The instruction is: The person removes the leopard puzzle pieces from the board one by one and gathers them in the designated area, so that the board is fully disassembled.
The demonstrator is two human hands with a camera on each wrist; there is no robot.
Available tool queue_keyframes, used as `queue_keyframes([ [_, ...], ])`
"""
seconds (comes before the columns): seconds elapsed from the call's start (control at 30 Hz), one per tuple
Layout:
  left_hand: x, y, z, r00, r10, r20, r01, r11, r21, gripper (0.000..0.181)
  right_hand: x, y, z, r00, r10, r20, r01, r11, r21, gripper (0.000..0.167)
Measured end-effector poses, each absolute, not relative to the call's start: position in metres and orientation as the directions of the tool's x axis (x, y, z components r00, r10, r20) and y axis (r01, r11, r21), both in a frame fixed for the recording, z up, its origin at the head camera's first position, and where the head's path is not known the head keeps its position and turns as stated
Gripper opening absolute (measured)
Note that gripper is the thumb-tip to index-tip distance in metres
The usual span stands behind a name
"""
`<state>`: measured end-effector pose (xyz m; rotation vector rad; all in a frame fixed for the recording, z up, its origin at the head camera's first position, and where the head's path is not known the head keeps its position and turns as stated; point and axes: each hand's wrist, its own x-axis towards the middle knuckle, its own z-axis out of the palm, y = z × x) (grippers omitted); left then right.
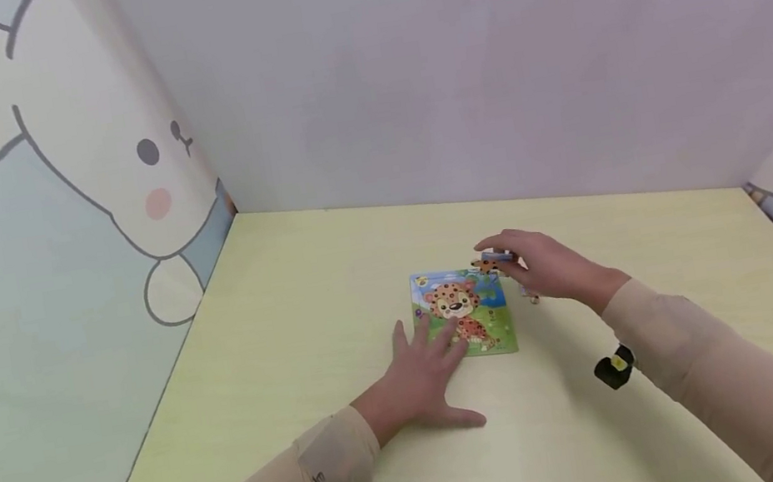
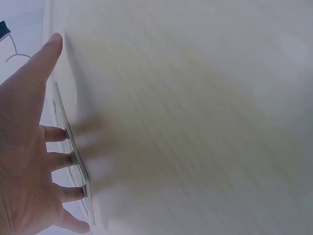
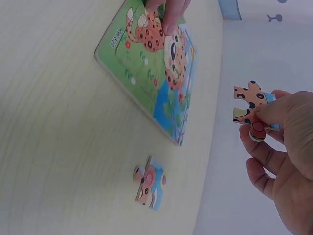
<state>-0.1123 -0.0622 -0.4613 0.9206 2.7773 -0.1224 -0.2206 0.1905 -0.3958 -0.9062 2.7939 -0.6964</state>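
Observation:
A square leopard picture board (image 1: 477, 334) lies flat on the table, also seen in the right wrist view (image 3: 127, 61). My left hand (image 1: 419, 375) is spread with its fingertips resting on the board's lower left part; in the left wrist view the hand (image 2: 24, 161) has straight fingers touching the board's edge (image 2: 78, 159). Over the board's upper right corner, my right hand (image 1: 550, 264) pinches a spotted orange puzzle piece (image 3: 252, 98) with blue at its side. Whether a second piece is behind it, I cannot tell.
A loose puzzle piece (image 3: 157, 188) lies on the pale wooden table (image 1: 273, 292), right of the board. Behind stands a plain light wall (image 1: 444, 80); a wall with a rabbit drawing (image 1: 89, 136) borders the left side. A dark object (image 1: 613, 369) is at the right sleeve.

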Motion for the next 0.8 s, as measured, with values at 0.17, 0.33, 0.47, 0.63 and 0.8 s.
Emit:
queue_keyframes([
  [0.17,-0.111,-0.063,-0.457,-0.778,0.583,-0.234,0.599,0.801,0.004,0.107,-0.218,0.215,-0.400,-0.838,-0.544,-0.037,-0.470,0.754,-0.458,0.039],
  [0.33,-0.111,-0.064,-0.455,-0.776,0.584,-0.237,0.599,0.801,0.010,0.106,-0.216,0.241,-0.407,-0.848,-0.521,-0.092,-0.436,0.786,-0.438,0.036],
  [0.47,-0.110,-0.064,-0.455,-0.781,0.578,-0.238,0.594,0.804,0.003,0.106,-0.218,0.260,-0.412,-0.852,-0.501,-0.152,-0.399,0.810,-0.429,0.033],
  [0.63,-0.110,-0.065,-0.456,-0.780,0.579,-0.236,0.594,0.805,0.011,0.106,-0.221,0.279,-0.417,-0.857,-0.451,-0.250,-0.322,0.847,-0.424,0.033],
  [0.8,-0.109,-0.065,-0.456,-0.779,0.582,-0.234,0.594,0.804,0.023,0.106,-0.224,0.290,-0.419,-0.856,-0.442,-0.269,-0.312,0.855,-0.414,0.033],
])
